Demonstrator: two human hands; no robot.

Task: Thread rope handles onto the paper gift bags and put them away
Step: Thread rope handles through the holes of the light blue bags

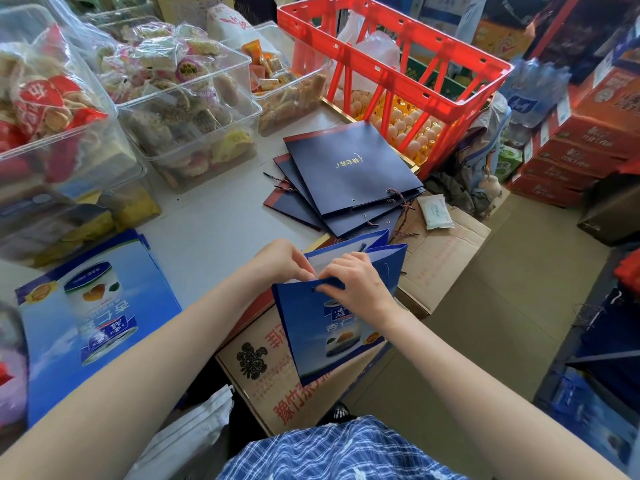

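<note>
A blue paper gift bag (311,327) with a printed can picture stands open in front of me over a cardboard box. My left hand (284,259) reaches inside its mouth, fingers curled at the near panel's top edge. My right hand (356,282) pinches that top edge from outside, where a dark blue rope (327,281) lies under the fingers. A stack of flat blue bags (90,306) lies on the table at the left. Several dark navy bags (346,174) with twisted rope handles lie fanned out on the table beyond.
Clear plastic bins of wrapped snacks (180,98) fill the table's left and back. A red crate (388,53) sits over trays of eggs (412,129). Cardboard boxes (263,372) lie below the bag, red cartons (581,143) stack at right. A wipes pack (434,211) rests on cardboard.
</note>
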